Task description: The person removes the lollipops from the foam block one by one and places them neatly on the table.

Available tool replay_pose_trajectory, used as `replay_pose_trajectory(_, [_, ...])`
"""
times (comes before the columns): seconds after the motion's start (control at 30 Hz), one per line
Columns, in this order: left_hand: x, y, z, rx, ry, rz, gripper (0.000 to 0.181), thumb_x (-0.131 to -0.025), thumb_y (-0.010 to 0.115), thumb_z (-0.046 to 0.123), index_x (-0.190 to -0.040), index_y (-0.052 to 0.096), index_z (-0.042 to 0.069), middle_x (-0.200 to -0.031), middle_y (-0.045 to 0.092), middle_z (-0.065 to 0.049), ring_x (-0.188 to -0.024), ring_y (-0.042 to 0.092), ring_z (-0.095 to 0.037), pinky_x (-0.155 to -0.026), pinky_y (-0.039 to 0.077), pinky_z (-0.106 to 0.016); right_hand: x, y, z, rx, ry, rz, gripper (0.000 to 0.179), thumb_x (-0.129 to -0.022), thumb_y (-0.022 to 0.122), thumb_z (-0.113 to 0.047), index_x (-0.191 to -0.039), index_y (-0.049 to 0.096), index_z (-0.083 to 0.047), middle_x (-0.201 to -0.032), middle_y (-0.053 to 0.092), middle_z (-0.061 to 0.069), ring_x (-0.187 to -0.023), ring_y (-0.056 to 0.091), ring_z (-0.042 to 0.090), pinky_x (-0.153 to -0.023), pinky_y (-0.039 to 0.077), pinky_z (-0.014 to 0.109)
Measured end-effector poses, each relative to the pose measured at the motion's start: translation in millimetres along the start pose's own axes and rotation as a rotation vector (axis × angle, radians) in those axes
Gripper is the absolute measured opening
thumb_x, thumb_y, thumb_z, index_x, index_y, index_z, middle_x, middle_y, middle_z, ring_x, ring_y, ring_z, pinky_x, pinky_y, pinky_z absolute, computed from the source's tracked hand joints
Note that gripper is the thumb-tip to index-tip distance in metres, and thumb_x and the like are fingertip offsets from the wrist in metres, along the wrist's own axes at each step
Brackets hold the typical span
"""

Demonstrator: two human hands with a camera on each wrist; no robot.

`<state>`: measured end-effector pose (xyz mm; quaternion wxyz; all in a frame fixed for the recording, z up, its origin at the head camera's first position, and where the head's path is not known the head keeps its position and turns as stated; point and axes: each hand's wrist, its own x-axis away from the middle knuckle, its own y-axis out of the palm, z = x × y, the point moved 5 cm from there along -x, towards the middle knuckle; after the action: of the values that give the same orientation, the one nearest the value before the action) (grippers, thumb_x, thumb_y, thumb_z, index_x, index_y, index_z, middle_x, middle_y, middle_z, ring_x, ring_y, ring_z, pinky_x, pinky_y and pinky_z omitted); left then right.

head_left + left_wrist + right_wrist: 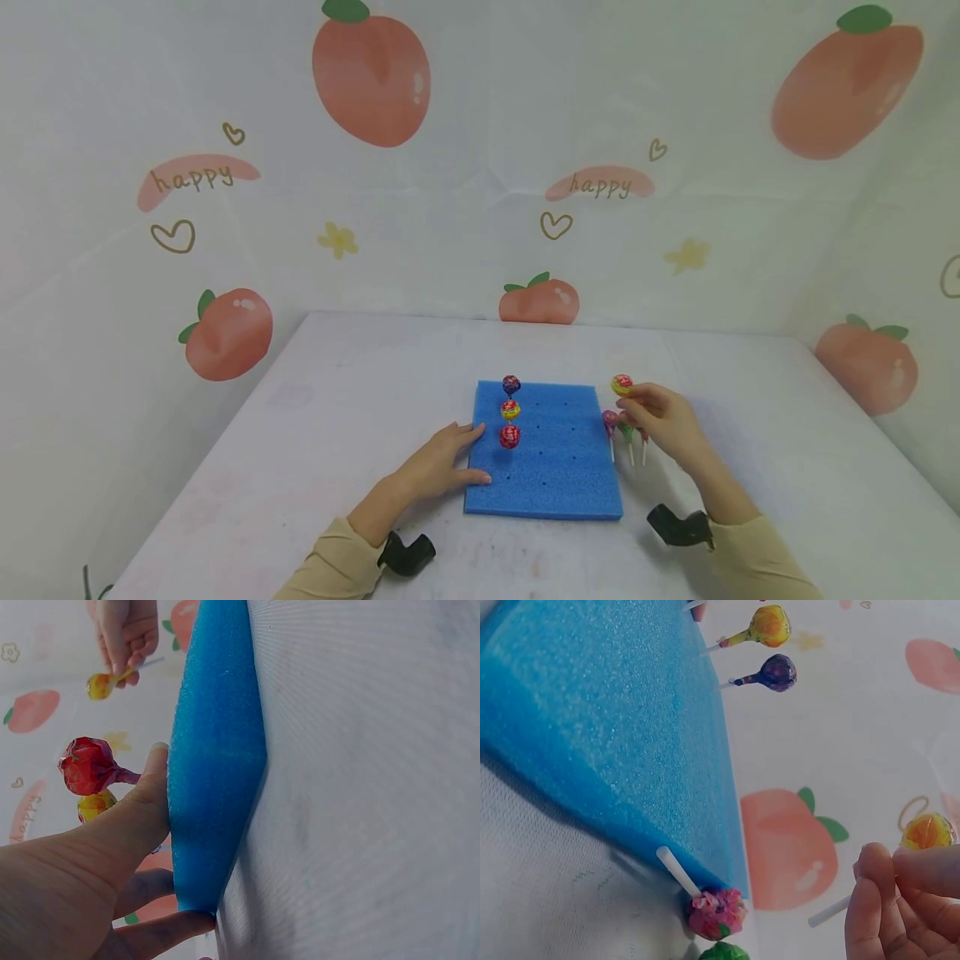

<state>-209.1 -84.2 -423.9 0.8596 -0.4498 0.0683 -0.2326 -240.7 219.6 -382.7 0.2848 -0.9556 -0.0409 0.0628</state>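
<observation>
Left hand (438, 465), fingers apart, braces the blue foam board (558, 492), apparently against shifting; right hand (667, 425), fingers clamped on a yellow lollipop (622, 383), leaves its stick (829, 912) end free.

Worktop (360, 392): even, muted light; soft shadow under the right sleeve (757, 558), toward the near edge.
Blue foam (217, 750): dimmer in the left wrist view.
Standing yellow lollipop (771, 626): small wrapper glints.
</observation>
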Motion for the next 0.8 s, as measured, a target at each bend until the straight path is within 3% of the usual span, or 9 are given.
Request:
replay_pose_trajectory(0.27, [0.9,-0.7,1.8,-0.003,-0.001,0.0,0.077,-0.081,0.069,0.039,-0.142,0.038,0.002,-0.146,0.039,-0.021,-0.138,0.029,-0.044,-0.109,0.03,-0.059,1.8,-3.8,-0.8,-0.002,0.0,0.012,0.031,-0.093,0.056,-0.011,-0.115,0.054,0.011,-0.111,0.063,0.029,-0.077,0.063,-0.003,-0.072,0.057,0.02])
replay_pose_trajectory(0.63, [-0.1,0.4,-3.0,0.007,0.047,0.011,0.083,-0.082,0.062,0.054,-0.143,0.036,0.004,-0.145,0.039,-0.021,-0.137,0.029,-0.045,-0.108,0.03,-0.059,3.9,-10.1,4.6,0.059,0.034,0.03,0.034,-0.093,0.058,-0.017,-0.115,0.055,0.008,-0.113,0.063,0.027,-0.086,0.069,0.021,-0.071,0.056,0.018])
replay_pose_trajectory(0.8, [-0.7,-0.2,-1.0,0.014,0.003,0.002,0.079,-0.081,0.067,0.045,-0.142,0.038,0.002,-0.146,0.039,-0.021,-0.138,0.028,-0.043,-0.11,0.028,-0.058,4.6,-12.9,6.5,0.096,0.045,0.038,0.032,-0.094,0.056,-0.018,-0.115,0.057,0.005,-0.114,0.062,0.026,-0.087,0.068,0.025,-0.07,0.054,0.016])
